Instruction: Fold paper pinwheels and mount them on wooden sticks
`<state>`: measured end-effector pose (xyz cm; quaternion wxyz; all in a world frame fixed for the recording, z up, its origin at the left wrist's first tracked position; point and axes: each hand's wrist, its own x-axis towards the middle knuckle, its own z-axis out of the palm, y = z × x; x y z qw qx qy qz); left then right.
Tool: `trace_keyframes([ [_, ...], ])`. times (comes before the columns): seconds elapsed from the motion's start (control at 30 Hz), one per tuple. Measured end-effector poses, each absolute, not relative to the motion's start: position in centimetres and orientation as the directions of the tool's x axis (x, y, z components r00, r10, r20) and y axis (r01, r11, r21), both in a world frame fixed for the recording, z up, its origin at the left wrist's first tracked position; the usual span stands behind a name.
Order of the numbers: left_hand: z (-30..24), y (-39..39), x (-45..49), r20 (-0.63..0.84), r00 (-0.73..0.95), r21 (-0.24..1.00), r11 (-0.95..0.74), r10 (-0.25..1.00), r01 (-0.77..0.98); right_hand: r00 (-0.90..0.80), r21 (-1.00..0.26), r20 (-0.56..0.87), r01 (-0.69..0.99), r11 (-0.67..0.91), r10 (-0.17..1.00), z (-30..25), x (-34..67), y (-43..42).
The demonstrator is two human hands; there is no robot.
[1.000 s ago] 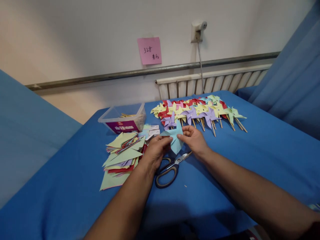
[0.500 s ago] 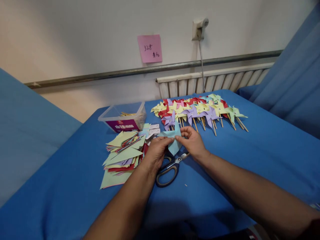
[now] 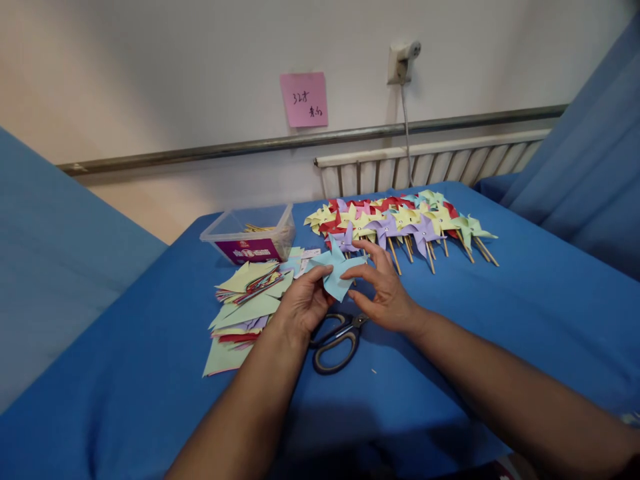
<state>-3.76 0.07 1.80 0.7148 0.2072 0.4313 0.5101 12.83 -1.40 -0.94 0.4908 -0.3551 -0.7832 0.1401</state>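
A light blue paper pinwheel point(image 3: 338, 275) is pinched in my left hand point(image 3: 306, 303), with the thumb pressed on its middle. Several of its blades stick out, and no stick shows on it. On its right side is my right hand point(image 3: 383, 290), fingers spread; the index fingertip reaches the paper's edge, and I cannot tell whether it presses on it. Under both hands, a pair of dark-handled scissors point(image 3: 336, 350) lies on the blue cloth, its blades partly hidden.
Left of my hands are piles of coloured paper point(image 3: 245, 307). Behind them stands a clear plastic box point(image 3: 250, 233) holding thin sticks. Several finished pinwheels on sticks point(image 3: 400, 223) lie at the back right. A radiator point(image 3: 370, 175) and a rail point(image 3: 235, 148) run along the wall.
My right thumb has come off the pinwheel's middle and its fingers have spread. The pinwheel has shifted slightly left and turned, showing more blades, while my left hand keeps hold of it.
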Motion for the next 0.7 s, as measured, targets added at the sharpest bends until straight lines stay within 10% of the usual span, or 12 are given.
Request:
trace_keyframes([
  [0.7,0.9,-0.7,-2.4,-0.287,-0.018,0.906,0.266,0.958,-0.331,-0.035,-0.740,0.587,0.382,0.553,0.809,-1.8,12.7,-0.3],
])
